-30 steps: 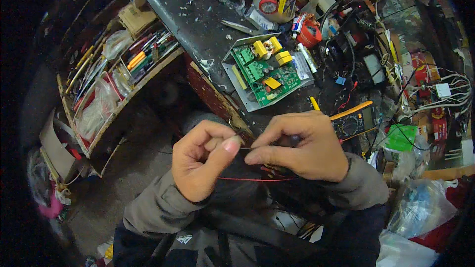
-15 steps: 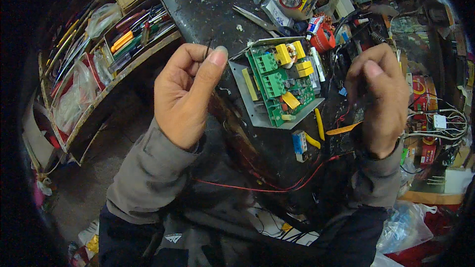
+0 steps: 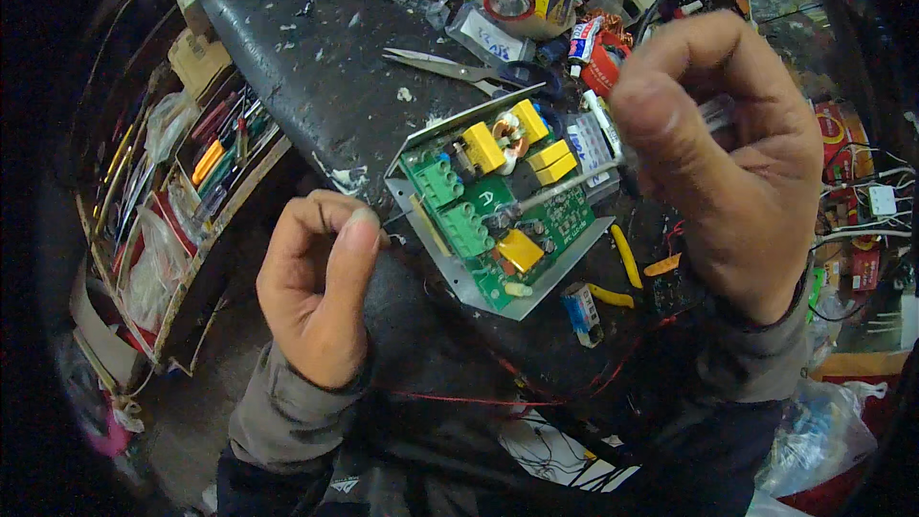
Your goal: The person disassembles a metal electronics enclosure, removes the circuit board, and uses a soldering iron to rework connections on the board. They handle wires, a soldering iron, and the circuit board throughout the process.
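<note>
The left hand (image 3: 321, 292) sits at lower left of centre, fingers curled into a loose fist with the thumb pressed against the forefinger. The pinch is narrow; whether it grips the end of the thin red wire (image 3: 498, 400) cannot be told. The right hand (image 3: 732, 158) is raised at upper right, close to the camera, fingers bunched together. A pale thin strand passes from its fingertips toward the centre of the frame; what the fingers pinch cannot be told exactly.

The red wire runs across the lower middle of the frame, below both hands, sagging over the dark clothing between the grey sleeves.

Between the hands, at centre, a green circuit board (image 3: 498, 206) lies tilted in a metal tray on the dark workbench (image 3: 306, 57). It carries yellow blocks and green terminal blocks. Scissors (image 3: 459, 67) lie on the bench above the board. Yellow-handled pliers (image 3: 622, 273) rest just right of the board. A wooden rack of tools (image 3: 206, 168) occupies the left of the frame.
</note>
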Demonstrator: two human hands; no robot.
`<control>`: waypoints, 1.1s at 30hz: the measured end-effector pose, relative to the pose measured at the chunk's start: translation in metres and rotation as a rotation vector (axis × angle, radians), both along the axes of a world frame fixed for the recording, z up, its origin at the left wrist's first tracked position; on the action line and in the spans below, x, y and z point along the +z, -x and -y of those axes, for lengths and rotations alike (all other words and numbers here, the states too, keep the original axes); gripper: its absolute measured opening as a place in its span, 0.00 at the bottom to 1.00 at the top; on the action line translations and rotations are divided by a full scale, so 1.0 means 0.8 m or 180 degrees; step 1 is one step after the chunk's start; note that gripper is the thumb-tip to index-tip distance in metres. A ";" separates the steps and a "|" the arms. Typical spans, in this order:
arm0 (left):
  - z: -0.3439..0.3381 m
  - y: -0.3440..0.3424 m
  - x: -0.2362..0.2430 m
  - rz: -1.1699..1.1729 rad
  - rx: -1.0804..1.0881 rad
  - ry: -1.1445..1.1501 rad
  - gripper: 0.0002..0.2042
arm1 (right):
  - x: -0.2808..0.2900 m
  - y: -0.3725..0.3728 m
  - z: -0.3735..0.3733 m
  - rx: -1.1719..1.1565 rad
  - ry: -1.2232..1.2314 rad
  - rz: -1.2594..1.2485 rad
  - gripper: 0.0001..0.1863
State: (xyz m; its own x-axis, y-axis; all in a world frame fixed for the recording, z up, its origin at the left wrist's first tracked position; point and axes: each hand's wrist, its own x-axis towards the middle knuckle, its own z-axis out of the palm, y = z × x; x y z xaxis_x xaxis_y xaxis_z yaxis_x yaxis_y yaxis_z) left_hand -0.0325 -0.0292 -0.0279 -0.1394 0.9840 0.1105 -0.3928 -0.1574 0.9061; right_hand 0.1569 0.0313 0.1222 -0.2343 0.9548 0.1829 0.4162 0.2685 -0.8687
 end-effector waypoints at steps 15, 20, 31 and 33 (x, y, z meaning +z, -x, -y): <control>0.000 0.001 0.004 -0.0179 0.0132 0.0164 0.04 | -0.051 0.010 -0.019 0.0721 -0.1018 0.0304 0.17; -0.005 0.004 0.004 -0.0188 0.0028 0.0193 0.04 | -0.043 0.009 -0.024 0.0846 -0.1025 0.0874 0.17; -0.008 0.005 0.003 -0.0101 -0.0050 0.0195 0.05 | -0.032 0.036 -0.010 0.1068 -0.1128 0.0735 0.16; -0.007 0.005 0.004 -0.0105 -0.0040 0.0227 0.05 | -0.017 0.037 -0.012 0.1397 -0.1255 0.1173 0.15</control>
